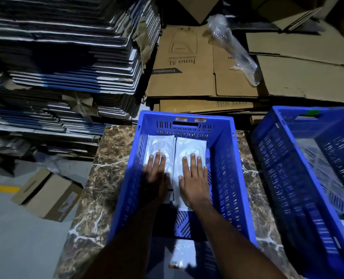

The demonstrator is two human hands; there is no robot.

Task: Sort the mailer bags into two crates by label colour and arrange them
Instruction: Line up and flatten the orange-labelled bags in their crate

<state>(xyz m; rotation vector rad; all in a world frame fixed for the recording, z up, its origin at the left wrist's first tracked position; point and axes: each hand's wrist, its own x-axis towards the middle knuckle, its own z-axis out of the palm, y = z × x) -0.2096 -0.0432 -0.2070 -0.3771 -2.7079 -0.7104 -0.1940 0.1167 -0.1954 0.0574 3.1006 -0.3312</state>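
Two white plastic mailer bags, the left one [160, 150] and the right one [190, 147], lie side by side in the nearer blue slatted plastic crate [230, 178]. Left hand [156, 177] and right hand [194, 179], fingers spread flat, each press one. A second blue crate [283, 178] stands beside on the brown marbled surface [106, 178].

Marble-patterned table [98, 178], grey floor [16, 238] (dim), stacked cardboard [187, 81].

Mailer bags [189, 146]: two, white, flat, side by side in centre crate.
Centre crate [230, 178]: blue, perforated.
Right crate [283, 178]: blue, holding white bags.
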